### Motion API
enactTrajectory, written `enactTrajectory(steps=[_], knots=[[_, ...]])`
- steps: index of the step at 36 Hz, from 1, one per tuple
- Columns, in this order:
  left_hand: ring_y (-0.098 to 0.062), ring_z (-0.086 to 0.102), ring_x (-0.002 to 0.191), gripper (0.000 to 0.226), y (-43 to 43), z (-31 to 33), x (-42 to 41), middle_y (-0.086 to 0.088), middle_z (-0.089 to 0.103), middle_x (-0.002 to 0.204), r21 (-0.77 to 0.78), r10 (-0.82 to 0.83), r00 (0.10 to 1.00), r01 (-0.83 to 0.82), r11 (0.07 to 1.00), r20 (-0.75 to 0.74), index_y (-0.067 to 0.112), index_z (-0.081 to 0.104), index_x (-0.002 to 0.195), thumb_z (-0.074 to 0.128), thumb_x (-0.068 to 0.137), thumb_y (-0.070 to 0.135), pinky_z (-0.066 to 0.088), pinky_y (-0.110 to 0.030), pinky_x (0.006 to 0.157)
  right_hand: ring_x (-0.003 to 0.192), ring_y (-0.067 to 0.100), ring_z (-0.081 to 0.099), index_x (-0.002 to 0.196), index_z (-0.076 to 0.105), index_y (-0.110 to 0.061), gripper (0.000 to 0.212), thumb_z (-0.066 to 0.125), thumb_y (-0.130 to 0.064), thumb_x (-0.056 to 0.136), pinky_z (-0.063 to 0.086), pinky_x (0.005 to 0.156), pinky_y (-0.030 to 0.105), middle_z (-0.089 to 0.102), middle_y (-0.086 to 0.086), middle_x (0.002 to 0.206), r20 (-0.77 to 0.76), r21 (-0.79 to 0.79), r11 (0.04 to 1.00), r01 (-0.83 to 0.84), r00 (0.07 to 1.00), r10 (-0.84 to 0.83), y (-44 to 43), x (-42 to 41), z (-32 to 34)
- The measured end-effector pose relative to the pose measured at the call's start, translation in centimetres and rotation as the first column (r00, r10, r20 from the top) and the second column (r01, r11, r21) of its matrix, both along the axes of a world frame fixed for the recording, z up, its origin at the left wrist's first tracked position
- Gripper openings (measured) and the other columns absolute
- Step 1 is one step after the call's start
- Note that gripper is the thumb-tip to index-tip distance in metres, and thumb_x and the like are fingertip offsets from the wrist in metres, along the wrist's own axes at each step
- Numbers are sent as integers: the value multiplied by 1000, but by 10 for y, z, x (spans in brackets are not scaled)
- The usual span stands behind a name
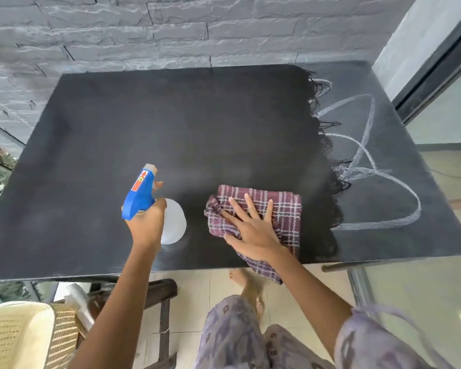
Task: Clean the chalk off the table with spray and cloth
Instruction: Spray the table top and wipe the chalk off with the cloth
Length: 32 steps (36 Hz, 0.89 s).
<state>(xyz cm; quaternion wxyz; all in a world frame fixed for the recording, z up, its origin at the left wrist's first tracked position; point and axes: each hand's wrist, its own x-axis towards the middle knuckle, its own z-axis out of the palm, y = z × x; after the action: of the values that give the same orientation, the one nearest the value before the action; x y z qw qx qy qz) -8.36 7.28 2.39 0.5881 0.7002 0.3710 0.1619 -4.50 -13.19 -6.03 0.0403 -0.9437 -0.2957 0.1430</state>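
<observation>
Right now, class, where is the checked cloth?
In the head view the checked cloth lies near the table's front edge, right of centre, under the flat right hand, between the spray bottle and the chalk lines.

Soft, even daylight; no hard shadows. Wide-angle bowing at edges. Slight motion blur; worktop [117, 123] matte, glare-free.

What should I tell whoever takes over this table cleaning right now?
Left hand grips the spray bottle, left of the cloth.
Right hand presses flat on the cloth near the table's front edge.
Done: the left and middle of the table look wiped dark, with no chalk showing.
Left: chalk lines cover the right end, just beyond the cloth. Spray and wipe there.
</observation>
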Motion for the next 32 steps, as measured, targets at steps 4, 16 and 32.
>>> enactTrajectory(steps=[4, 16, 32], knots=[[-17, 51, 91, 32, -2, 1, 0, 0, 57, 109, 25, -24, 1000, 24, 999, 18, 31, 55, 99, 52, 86, 1, 45, -39, 87, 142, 21, -23, 145, 17, -45, 57, 20, -63, 90, -27, 99, 65, -10, -14, 155, -9, 55, 975, -215, 976, 216, -1, -43, -6], [-16, 52, 85, 39, -3, -2, 4, 8, 56, 89, 18, 16, 999, -17, 1000, 33, 38, 51, 82, 56, 84, 0, 42, -35, 89, 141, 16, -22, 146, 8, -46, 60, 20, -65, 91, -15, 105, 67, -17, -16, 155, -30, -13, 926, 378, 925, -378, -115, 44, -2], [-14, 50, 81, 40, 2, -12, 3, -4, 50, 104, -9, 44, 997, -45, 999, -56, 11, 46, 125, 58, 87, 7, 41, -31, 80, 143, 17, -19, 146, 4, -47, 60, 17, -60, 89, -20, 105, 64, -11, -18, 155, -8, 21, 996, -85, 996, 85, -99, -44, -4]])
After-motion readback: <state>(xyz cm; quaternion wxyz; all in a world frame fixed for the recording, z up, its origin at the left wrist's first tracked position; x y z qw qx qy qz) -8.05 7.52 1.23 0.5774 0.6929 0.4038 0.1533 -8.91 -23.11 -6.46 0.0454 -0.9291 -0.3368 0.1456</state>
